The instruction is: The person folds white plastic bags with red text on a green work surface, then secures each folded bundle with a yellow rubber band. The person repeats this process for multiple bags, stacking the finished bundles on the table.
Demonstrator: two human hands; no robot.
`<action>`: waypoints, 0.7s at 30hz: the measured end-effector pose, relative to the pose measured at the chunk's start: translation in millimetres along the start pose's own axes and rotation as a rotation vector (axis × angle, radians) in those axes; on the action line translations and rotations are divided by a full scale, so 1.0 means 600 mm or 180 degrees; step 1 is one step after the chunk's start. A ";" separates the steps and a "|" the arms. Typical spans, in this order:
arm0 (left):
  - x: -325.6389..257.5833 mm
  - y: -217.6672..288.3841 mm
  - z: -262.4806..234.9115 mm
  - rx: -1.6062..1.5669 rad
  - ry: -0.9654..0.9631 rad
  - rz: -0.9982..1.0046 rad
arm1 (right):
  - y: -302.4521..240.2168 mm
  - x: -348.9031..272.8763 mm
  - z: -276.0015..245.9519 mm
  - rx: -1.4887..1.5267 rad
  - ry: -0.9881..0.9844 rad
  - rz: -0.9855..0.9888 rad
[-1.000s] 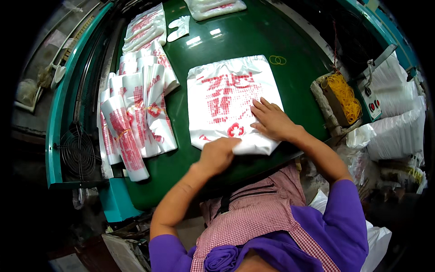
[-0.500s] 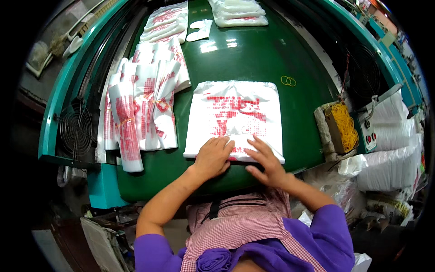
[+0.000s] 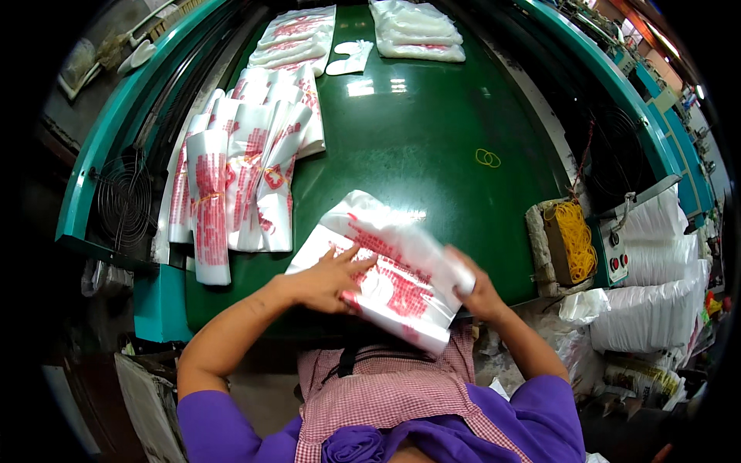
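A stack of white plastic bags [image 3: 397, 297] with red print lies turned at an angle at the near edge of the green belt. My left hand [image 3: 332, 282] rests on its left part, fingers spread over the print. The right side of the stack is lifted and curling over, with my right hand [image 3: 480, 289] closed on that edge. Motion blurs the raised part. To the left lie several rolled bundles of printed bags [image 3: 208, 208], at least one tied round its middle with a yellow rubber band.
Two loose yellow rubber bands [image 3: 487, 158] lie on the green belt [image 3: 417, 131]. A box of yellow rubber bands [image 3: 571, 243] stands at the right edge, beside a control box with buttons [image 3: 616, 262]. More bag stacks [image 3: 417, 35] and a small white cut piece [image 3: 351, 58] lie farther back.
The flat, squared stack has been turned and drawn nearer me. My right hand has moved from its top to its right edge and lifted it. The left hand has shifted left.
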State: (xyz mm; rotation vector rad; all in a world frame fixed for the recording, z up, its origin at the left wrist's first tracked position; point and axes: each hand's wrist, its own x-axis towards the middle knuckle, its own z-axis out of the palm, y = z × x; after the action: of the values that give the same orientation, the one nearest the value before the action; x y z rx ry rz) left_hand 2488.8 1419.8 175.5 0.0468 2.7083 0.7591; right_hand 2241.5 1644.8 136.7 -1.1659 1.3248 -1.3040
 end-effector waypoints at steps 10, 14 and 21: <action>0.069 0.063 -0.112 0.1529 0.1291 0.0759 | -0.049 0.085 -0.057 -0.4322 -0.2019 -0.1326; 0.104 0.008 -0.096 0.1397 -0.0407 -0.0124 | -0.056 0.093 -0.050 -0.3737 -0.2186 -0.0987; 0.063 0.017 0.000 0.0111 0.0652 -0.0223 | -0.159 0.053 0.044 -0.2320 -0.1118 0.1022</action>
State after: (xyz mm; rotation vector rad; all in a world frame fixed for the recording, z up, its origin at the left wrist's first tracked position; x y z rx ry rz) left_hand 2452.3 1433.0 169.4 -0.1237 2.8987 0.7323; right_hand 2265.7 1610.2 231.7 -1.4941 1.6786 -0.3471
